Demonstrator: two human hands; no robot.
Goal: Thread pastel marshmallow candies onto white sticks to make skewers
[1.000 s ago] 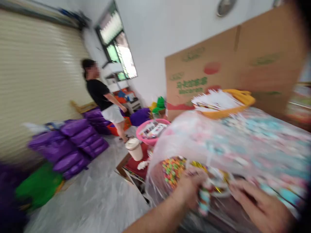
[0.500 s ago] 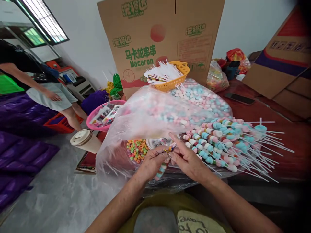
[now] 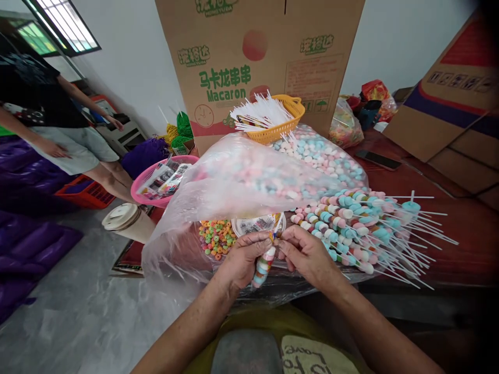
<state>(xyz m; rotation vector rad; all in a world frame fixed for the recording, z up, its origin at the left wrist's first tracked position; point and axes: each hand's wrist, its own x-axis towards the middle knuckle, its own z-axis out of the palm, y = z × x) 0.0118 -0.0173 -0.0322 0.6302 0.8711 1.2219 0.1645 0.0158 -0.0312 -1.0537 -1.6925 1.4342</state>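
One marshmallow skewer [image 3: 263, 270] in hand, low over the near edge of the bench [image 3: 448, 236], in front of the body. Its top end is at the fingertips; long axis runs from there down toward the wearer and a bit left, so tilted, not flat. Left hand [image 3: 244, 257] is nearer: skewer body hangs right beside its curled fingers, just left of the right hand [image 3: 304, 254]. Left grip: thumb and finger pinching the skewer's neck. Right grip: thumb and forefinger pressed together on the small gold-and-blue tie [image 3: 272, 237] at that neck; which bit of it exactly, too small to tell. Counts: two hands, one skewer held, one tie visible at the neck, one round tub [image 3: 236, 228] just behind the hands, one heap of coloured rings [image 3: 217, 239] left of it, too many to count. Pile of other skewers [image 3: 343, 228] right of the right hand, overlapping, can't count. One big clear bag [image 3: 202, 200] spread over loose marshmallows, uncountable. One yellow basket [image 3: 278, 133] behind, with many white sticks [image 3: 259, 114]. One pink basket [image 3: 137, 191] and one lidded cup [image 3: 127, 217] at left, one phone [image 3: 378, 159] at right, one co-worker [image 3: 42, 104] standing far left
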